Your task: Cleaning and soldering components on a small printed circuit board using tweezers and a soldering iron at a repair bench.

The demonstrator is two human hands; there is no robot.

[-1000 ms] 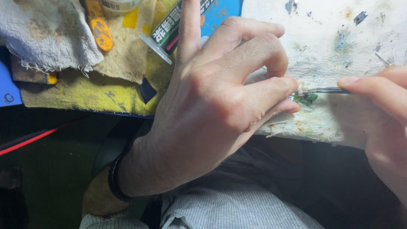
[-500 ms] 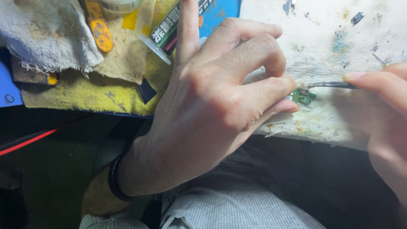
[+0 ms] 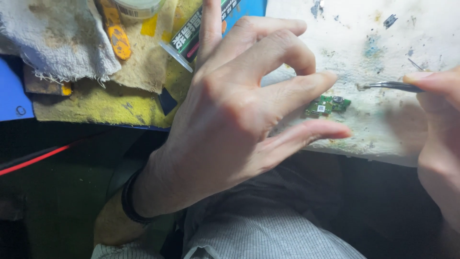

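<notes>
Green board: small green circuit board [image 3: 328, 105] with tiny dark parts and a pale square label, lying flat on the stained white cloth pad [image 3: 383, 43] near its front edge.
Handling, as judged: light, stiff, thin; fragile at the soldered parts; likely to skid on the pad if nudged. Best taken by its bare edges, not across the components.
Left hand [image 3: 230, 120]: fingers spread and curved over the board; ring and little fingertips [image 3: 326, 79] just beside it, one above, one below. Whether a fingertip presses the board's left end is hidden by the fingers. Grip apart, clamped on nothing seen.
Right hand [image 3: 438, 124]: thumb and forefinger closed together on slim metal tweezers [image 3: 390, 86].
Tweezers: tips point left, hanging just above and right of the board, not touching it; nothing visible between the tips.
Desk surroundings: dirty yellow mat [image 3: 96, 103], frayed grey rag [image 3: 62, 41], dark labelled syringe tube [image 3: 189, 36], orange tool handle [image 3: 117, 36], red wire [image 3: 33, 160] below the desk edge.
Wrist: dark band [image 3: 132, 201] on the left arm.
</notes>
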